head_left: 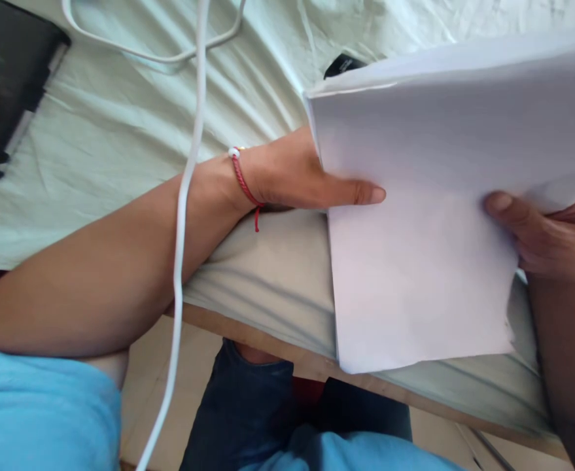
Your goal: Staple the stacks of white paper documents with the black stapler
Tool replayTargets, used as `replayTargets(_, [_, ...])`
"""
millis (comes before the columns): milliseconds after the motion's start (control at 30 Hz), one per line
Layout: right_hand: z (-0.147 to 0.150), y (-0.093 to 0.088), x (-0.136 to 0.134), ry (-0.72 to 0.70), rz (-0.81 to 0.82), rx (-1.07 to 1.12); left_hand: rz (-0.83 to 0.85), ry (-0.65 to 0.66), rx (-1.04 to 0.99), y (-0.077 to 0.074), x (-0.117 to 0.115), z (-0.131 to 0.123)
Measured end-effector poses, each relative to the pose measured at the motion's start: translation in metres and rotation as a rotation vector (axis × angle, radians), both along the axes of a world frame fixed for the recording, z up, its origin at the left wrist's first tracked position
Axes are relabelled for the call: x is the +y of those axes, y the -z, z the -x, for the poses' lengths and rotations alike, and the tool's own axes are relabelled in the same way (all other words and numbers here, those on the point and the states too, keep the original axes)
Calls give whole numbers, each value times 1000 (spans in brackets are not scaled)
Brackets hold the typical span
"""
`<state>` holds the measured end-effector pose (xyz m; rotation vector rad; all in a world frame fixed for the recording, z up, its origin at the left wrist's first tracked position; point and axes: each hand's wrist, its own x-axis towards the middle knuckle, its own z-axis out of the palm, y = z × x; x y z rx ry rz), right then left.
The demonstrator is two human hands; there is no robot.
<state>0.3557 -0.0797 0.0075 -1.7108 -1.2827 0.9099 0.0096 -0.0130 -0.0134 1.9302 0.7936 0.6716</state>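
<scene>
A stack of white paper sheets [424, 216] is held over the edge of a bed covered in a pale green sheet [120, 131]. My left hand [307, 176] grips the stack's left edge, thumb on top and fingers hidden underneath; a red thread bracelet circles that wrist. My right hand [542, 235] grips the right edge, thumb pressed on the top sheet. The upper sheets are lifted and bent toward the top right.
A white cable [182, 216] hangs down across my left forearm and loops on the bed. A dark tablet or case [7, 85] lies at the top left. A small black object [342, 64] peeks out behind the paper. The wooden bed edge [287, 353] and my knees are below.
</scene>
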Motion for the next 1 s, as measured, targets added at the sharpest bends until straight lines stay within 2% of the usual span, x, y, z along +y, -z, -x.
replayTargets(67, [2, -10, -3, 67, 108, -87, 96, 73, -81, -2, 1, -1])
replayTargets(133, [-1, -20, -4, 111, 310, -134, 160, 136, -124, -4, 4, -1])
replayTargets(267, [-19, -26, 8, 59, 660, -188, 209, 90, -118, -5, 8, -1])
replayTargets(367, [-29, -22, 18, 50, 742, -231, 201, 68, -96, -3, 10, 0])
replayTargets(500, [-15, -31, 12, 63, 713, -210, -105, 116, 2, -1, 11, -2])
replayTargets(567, [0, -41, 3, 53, 618, -164, -214, 149, 44, -2, 11, -3])
replayTargets(700, [23, -53, -9, 72, 506, -127, -170, 119, 112, -4, 13, -4])
replayTargets(833, [25, -47, -12, 179, 463, -94, -124, 93, 112, -6, 15, -3])
replayTargets(1000, [22, -39, -14, 129, 413, -61, -36, 135, 75, -10, 14, -1])
